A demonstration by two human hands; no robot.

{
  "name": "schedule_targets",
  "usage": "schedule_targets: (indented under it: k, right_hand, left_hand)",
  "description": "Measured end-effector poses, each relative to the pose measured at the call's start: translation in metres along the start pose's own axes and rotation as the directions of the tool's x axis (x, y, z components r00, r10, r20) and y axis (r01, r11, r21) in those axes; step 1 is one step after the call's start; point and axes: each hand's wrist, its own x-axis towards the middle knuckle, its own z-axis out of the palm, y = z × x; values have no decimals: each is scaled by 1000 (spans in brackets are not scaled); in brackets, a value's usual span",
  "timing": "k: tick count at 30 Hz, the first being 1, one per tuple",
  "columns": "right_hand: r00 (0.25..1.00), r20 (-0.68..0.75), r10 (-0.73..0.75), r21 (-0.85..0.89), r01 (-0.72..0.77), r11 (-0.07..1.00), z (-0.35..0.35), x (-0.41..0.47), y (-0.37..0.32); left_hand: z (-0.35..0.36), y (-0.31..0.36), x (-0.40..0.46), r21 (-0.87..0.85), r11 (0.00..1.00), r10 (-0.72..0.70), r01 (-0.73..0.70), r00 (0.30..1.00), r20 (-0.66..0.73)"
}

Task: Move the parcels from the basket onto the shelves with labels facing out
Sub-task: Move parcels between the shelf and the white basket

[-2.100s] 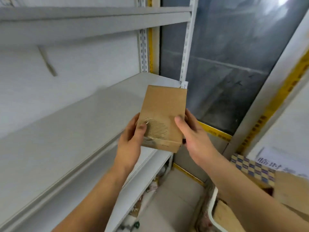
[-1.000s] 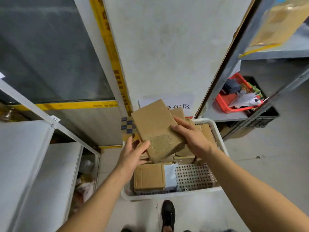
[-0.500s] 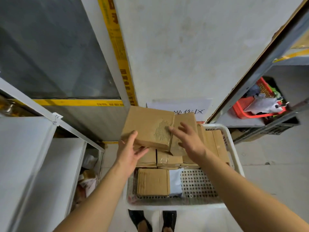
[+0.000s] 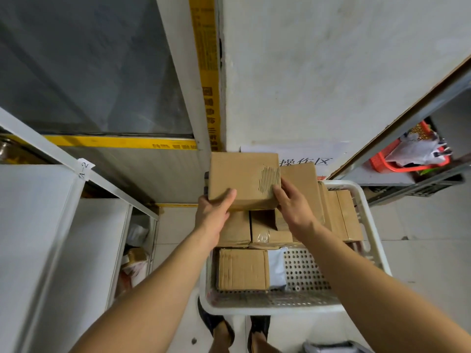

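Both hands on one brown cardboard parcel (image 4: pixel 243 179), held flat above the far end of the white perforated basket (image 4: pixel 285 305). Left hand (image 4: pixel 212 212) curled round the parcel's near left corner, thumb on top. Right hand (image 4: pixel 293 202) gripping the near right edge, fingers laid over a patch of torn, ribbed cardboard on the top face. No label visible on the upward face of the parcel. Underneath and beside it, more brown parcels (image 4: pixel 339 215) packed upright and flat in the basket's far half, some sealed with clear tape. Nearer the body, a flat square box (image 4: pixel 243 270) lying on the basket floor at the left, with a grey-white plastic mailer (image 4: pixel 276 268) just beside it on the right, then bare perforated bottom. Basket standing on the tiled floor (image 4: pixel 420 263), two dark shoes (image 4: pixel 216 327) just at its near rim. On the left, pale grey shelves (image 4: pixel 38 225), top board bare, with a small paper tag (image 4: pixel 84 168) reading "A-2" on the upright. Behind the basket, a white paper sign (image 4: pixel 303 159) on the wall, partly hidden. Far right, a red plastic basket (image 4: pixel 382 163) holding crumpled paper on another shelf.
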Motion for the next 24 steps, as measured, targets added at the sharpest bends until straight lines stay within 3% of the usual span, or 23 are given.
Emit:
schedule_targets:
  k: [4, 8, 13, 18, 24]
  right_hand:
    - [997, -66, 29, -61, -33, 998, 2, -13, -6]
    - [998, -58, -13, -284, -4, 959, 3, -40, -31]
    - [977, -16, -214, -561, 168, 810, 4, -65, -62]
    - [906, 278, -320, -640, 422, 642, 28, -66, -107]
    - [726, 605, -326, -523, 671, 525, 96, -78, -154]
  left_hand:
    - [-12, 2, -1, 95, 996, -5, 1, 999, 49]
    - [-30, 22, -20, 338, 935, 104, -104, 994, 20]
    - [-51, 47, -55, 696, 663, 358, -275, 933, 27]
    - [-79, 60, -100, 790, 543, 465, -286, 885, 1]
    - [-131, 64, -179, 816, 566, 550, -114, 790, -271]
